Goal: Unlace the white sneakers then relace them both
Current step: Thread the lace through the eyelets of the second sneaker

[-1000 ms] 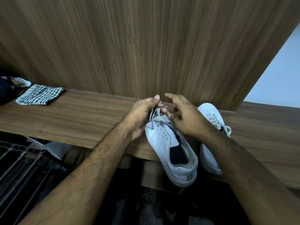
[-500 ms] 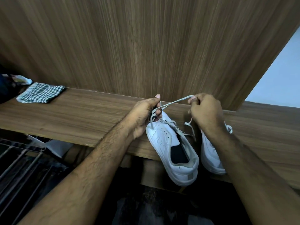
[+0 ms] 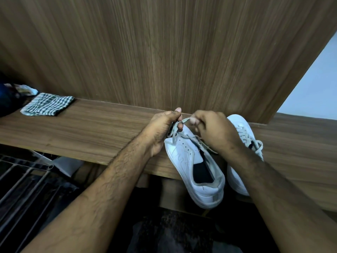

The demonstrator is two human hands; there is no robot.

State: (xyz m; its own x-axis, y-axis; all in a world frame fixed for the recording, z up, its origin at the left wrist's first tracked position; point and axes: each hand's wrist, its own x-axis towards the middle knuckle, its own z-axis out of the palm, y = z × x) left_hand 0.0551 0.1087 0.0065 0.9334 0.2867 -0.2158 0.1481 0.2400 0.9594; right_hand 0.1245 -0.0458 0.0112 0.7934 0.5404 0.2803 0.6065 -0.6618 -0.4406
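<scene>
Left hand (image 3: 161, 129) and right hand (image 3: 212, 130) are pinched on the shoelace (image 3: 184, 121) stretched between them, over the toe of the near white sneaker (image 3: 193, 161); second sneaker (image 3: 240, 128) is sat just beside, on the wooden shelf (image 3: 91, 128).

Free room and obstacles. The wooden back panel (image 3: 164, 52) rises directly behind the table (image 3: 91, 130), closing off all reach beyond it. Two white sneakers (image 3: 193, 161) (image 3: 240, 128) occupy the table's right part, just beside each other, heels overhanging the front edge. Left of them lies a wide bare stretch (open to a hand from above or the front) up to the folded checked cloth (image 3: 47, 106) and dark clutter (image 3: 9, 99) at the far left.
</scene>
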